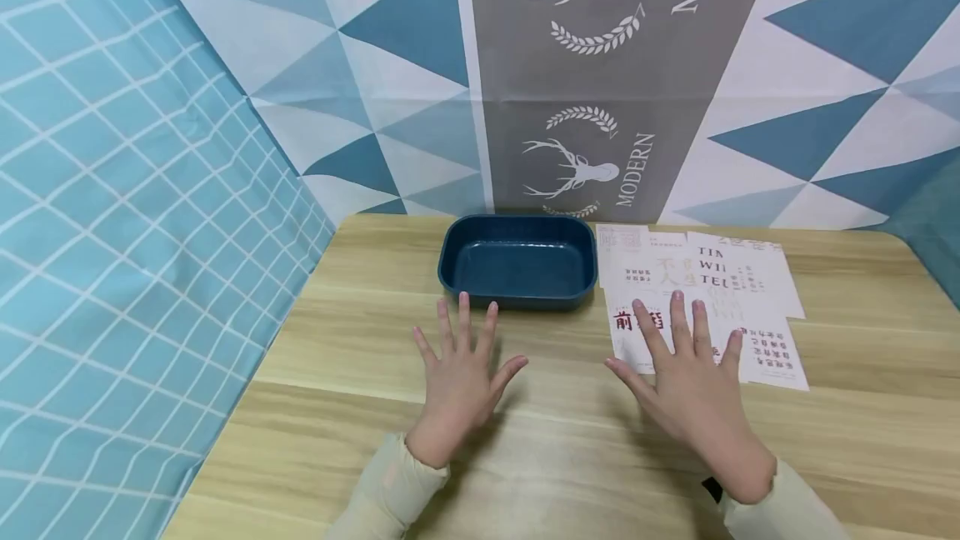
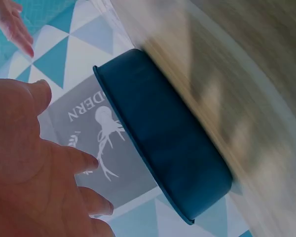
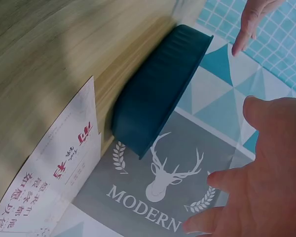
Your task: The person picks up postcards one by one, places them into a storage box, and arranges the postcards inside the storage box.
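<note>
Fingers spread wide, my left hand (image 1: pixel 459 386) is held palm down over the table, just in front of a dark blue rectangular dish (image 1: pixel 517 261). The dish stands near the table's back edge, and nothing shows inside it. My right hand (image 1: pixel 690 382), also with fingers spread, is over the near part of several printed paper cards (image 1: pixel 772 307) to the right of the dish. Neither hand holds anything. The left wrist view shows the side of the dish (image 2: pixel 163 138) beyond the left fingers. Some printing on the cards is hidden behind the right fingers.
The wooden table (image 1: pixel 337 432) reaches back to a patterned cloth (image 1: pixel 405 65) with triangles and a grey deer panel. A blue checked cloth (image 1: pixel 112 232) hangs along the left side. The cards overlap one another and lie close to the dish's right side.
</note>
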### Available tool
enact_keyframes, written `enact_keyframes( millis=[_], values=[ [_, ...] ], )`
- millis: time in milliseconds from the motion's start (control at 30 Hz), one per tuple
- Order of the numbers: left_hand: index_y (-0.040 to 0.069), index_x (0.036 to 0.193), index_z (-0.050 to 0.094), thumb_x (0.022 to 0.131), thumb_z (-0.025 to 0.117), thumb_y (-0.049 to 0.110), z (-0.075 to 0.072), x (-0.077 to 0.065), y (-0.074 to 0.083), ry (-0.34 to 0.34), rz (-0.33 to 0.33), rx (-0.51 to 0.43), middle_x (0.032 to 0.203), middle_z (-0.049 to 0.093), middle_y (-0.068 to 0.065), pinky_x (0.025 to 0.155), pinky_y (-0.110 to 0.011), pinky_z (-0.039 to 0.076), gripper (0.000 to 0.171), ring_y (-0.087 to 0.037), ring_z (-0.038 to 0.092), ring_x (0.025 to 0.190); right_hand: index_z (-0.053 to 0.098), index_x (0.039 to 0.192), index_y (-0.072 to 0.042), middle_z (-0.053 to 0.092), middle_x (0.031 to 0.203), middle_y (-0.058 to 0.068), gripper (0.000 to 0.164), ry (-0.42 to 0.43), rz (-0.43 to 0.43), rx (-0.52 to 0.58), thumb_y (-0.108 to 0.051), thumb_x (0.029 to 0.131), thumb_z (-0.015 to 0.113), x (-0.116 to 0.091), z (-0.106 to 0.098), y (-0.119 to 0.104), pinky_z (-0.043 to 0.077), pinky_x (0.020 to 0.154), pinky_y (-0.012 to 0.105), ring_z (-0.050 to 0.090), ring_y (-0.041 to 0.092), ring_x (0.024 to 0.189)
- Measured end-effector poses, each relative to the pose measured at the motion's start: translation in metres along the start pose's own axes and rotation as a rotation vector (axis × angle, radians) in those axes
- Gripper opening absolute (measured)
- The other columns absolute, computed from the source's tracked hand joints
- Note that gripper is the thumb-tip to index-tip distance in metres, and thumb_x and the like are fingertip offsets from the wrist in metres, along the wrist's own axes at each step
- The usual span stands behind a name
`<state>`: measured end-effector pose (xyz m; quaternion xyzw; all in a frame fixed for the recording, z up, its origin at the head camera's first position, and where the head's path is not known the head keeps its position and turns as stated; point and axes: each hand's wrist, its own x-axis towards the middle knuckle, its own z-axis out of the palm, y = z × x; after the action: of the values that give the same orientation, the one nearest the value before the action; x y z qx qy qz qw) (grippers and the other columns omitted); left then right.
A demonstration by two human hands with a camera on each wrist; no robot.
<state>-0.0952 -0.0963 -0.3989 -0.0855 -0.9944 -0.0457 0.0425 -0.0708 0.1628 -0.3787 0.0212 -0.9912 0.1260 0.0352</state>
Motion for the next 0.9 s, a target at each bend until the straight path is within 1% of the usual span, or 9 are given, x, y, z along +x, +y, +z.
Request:
enact_keyframes(
  millis=[167,300,400,500,633,733,800,900],
  values=[
    [0.026,0.151,0.016,0.089,0.037,0.066,-0.001,0.009,-0.006,0.009,0.011,-0.017,0.157,0.006,-0.017,0.103,-0.073,0.007,0.077,-0.045,0.001,0.142,0.019,0.151,-0.022,0.005,0.154,0.028,0.082,-0.001,0.009,0.006,-0.069,0.086,0.038,0.002,-0.003,0.006,-0.007,0.101,0.073,-0.003,0.046,0.141],
    [0.024,0.152,0.015,0.089,0.037,0.065,-0.002,0.02,-0.016,0.004,-0.009,-0.022,0.157,0.006,-0.018,0.104,-0.072,0.01,0.078,-0.045,0.0,0.142,0.018,0.151,-0.023,0.005,0.153,0.029,0.082,-0.008,0.01,0.008,-0.07,0.087,0.036,0.002,-0.003,0.009,-0.006,0.101,0.073,-0.003,0.046,0.141],
    [0.022,0.152,0.014,0.089,0.037,0.065,-0.003,0.033,-0.023,-0.005,-0.027,-0.043,0.157,0.006,-0.02,0.104,-0.072,0.01,0.079,-0.045,0.0,0.142,0.019,0.151,-0.022,0.007,0.153,0.029,0.081,0.003,0.007,0.007,-0.07,0.087,0.035,0.003,-0.004,0.011,-0.003,0.101,0.073,0.0,0.047,0.141],
    [0.022,0.152,0.012,0.089,0.034,0.067,-0.003,0.048,-0.032,-0.019,-0.053,-0.055,0.156,0.006,-0.021,0.104,-0.072,0.01,0.08,-0.045,-0.001,0.142,0.021,0.15,-0.021,0.009,0.152,0.03,0.08,0.016,0.008,0.007,-0.068,0.088,0.035,0.004,-0.005,0.013,0.002,0.1,0.074,0.004,0.048,0.14],
    [0.021,0.152,0.006,0.089,0.029,0.068,-0.004,0.066,-0.043,-0.06,-0.096,-0.086,0.156,0.004,-0.021,0.105,-0.071,0.008,0.082,-0.044,-0.004,0.142,0.024,0.149,-0.018,0.011,0.151,0.031,0.078,0.025,0.016,0.015,-0.067,0.089,0.035,0.005,-0.006,0.016,0.005,0.1,0.074,0.007,0.049,0.14],
    [0.02,0.152,0.004,0.09,0.029,0.068,-0.005,0.076,-0.05,-0.077,-0.115,-0.121,0.156,0.004,-0.021,0.105,-0.071,0.007,0.083,-0.043,-0.004,0.142,0.024,0.149,-0.017,0.012,0.151,0.032,0.077,0.034,0.018,0.017,-0.066,0.09,0.035,0.005,-0.006,0.019,0.008,0.099,0.073,0.007,0.049,0.14],
    [0.019,0.152,0.004,0.09,0.029,0.068,-0.006,0.083,-0.055,-0.081,-0.126,-0.122,0.157,0.005,-0.021,0.105,-0.07,0.009,0.083,-0.043,-0.002,0.143,0.025,0.149,-0.017,0.013,0.15,0.032,0.077,0.035,0.021,0.014,-0.065,0.09,0.035,0.005,-0.006,0.02,0.009,0.099,0.073,0.008,0.049,0.139],
    [0.018,0.152,0.007,0.09,0.028,0.068,-0.008,0.093,-0.059,-0.07,-0.136,-0.108,0.156,0.01,-0.021,0.105,-0.069,0.014,0.083,-0.044,0.006,0.142,0.023,0.149,-0.017,0.015,0.15,0.033,0.076,0.047,0.024,0.004,-0.064,0.091,0.035,0.006,-0.008,0.025,0.011,0.098,0.073,0.011,0.05,0.138]
  ],
)
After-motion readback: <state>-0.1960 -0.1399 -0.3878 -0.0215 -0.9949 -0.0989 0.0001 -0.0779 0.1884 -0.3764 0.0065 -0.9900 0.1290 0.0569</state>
